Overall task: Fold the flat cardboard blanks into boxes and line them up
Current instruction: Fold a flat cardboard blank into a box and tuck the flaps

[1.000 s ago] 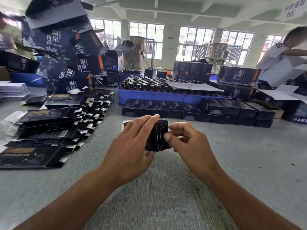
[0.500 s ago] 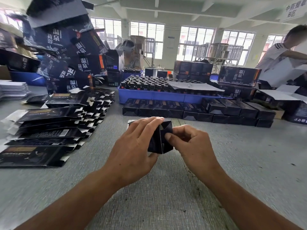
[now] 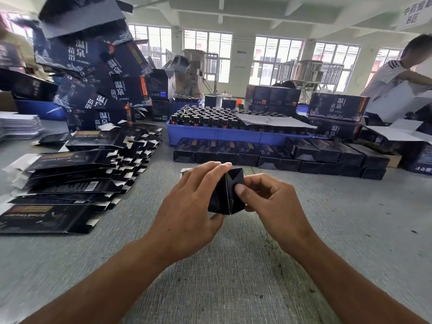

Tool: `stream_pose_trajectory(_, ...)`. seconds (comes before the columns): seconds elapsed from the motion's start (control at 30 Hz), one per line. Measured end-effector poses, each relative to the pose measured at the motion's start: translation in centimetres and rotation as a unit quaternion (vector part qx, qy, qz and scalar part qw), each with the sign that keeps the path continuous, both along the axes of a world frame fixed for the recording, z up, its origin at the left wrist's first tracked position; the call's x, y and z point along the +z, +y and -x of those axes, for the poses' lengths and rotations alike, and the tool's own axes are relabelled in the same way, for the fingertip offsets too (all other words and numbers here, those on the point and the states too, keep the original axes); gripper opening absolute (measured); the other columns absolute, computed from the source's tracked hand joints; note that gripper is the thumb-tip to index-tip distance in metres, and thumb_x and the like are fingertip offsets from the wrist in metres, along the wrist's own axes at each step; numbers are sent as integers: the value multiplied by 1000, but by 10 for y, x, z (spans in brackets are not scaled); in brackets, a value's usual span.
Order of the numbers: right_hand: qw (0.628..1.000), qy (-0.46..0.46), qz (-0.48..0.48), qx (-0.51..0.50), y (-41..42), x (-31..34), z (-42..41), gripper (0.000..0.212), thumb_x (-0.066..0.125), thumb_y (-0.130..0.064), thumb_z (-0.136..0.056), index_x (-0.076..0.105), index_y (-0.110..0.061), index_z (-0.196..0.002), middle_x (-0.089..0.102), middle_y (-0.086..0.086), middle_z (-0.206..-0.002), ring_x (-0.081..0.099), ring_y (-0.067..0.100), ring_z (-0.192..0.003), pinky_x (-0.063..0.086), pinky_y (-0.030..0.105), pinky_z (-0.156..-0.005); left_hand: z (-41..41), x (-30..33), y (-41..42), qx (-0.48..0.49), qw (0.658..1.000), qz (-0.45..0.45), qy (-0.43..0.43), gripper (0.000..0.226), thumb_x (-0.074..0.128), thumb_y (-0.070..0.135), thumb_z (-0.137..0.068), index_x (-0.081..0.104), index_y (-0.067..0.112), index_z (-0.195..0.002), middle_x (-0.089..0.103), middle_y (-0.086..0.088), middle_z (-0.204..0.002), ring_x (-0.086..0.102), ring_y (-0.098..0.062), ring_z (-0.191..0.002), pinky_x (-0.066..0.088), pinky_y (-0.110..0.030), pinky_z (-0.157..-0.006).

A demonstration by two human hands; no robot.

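Nearest to us, our two bare forearms reach forward over the grey table (image 3: 233,277), and between them we hold a small black box (image 3: 225,195) just above the tabletop, its end turned toward us. Our left hand (image 3: 187,206) wraps it from the left, fingers curled over the top edge and the thumb tucked under the lower corner. Our right hand (image 3: 273,204) pinches the box's right side, its thumb (image 3: 239,189) pressed flat against a folded end flap while the other fingers curl in behind. The flaps on that end meet along slanted seams; we cannot tell whether they are fully tucked. A pale flap shows past our left fingers at the far end of the box. To our left, a fanned pile of flat cardboard blanks (image 3: 77,178) lies on the table, black printed faces up with white tabs poking out along the right edges. Further on, straight ahead, a row of folded black boxes (image 3: 280,157) stands lined up, touching side by side, with some stacked on top at the right. Just behind that row sits a blue tray (image 3: 233,134) packed with dark bottles, partly covered by a grey sheet. At far left, large printed cartons (image 3: 98,73) are heaped high and tilted. At far right, another person (image 3: 397,73) in a white shirt handles a white carton. Tall windows line the back wall.
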State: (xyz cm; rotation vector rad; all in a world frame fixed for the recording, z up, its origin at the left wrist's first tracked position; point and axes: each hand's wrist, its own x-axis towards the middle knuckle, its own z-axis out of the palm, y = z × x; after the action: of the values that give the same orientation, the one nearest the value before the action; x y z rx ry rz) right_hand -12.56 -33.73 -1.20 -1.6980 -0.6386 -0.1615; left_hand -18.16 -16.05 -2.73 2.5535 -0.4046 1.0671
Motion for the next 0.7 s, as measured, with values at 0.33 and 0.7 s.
stream_pose_trajectory(0.33, 999, -22, 15, -39, 0, 2, 1, 11, 70, -21, -92, 72, -31, -96, 74, -16, -88, 71, 2, -83, 57, 18, -71, -1, 0, 0, -3, 1000, -3, 2, 86, 78, 29, -75, 34, 28, -149, 38, 13, -144, 40, -11, -130, 44, -26, -95)
stream_pose_trajectory(0.7, 981, -112, 102, -120, 1, 0, 0, 8, 73, -24, -90, 74, -26, -98, 72, -16, -85, 68, -3, -81, 53, 11, -74, 0, 1, -1, 0, 1000, -11, 12, 87, 79, 28, -75, 35, 27, -149, 45, 7, -145, 42, -16, -133, 48, -38, -102)
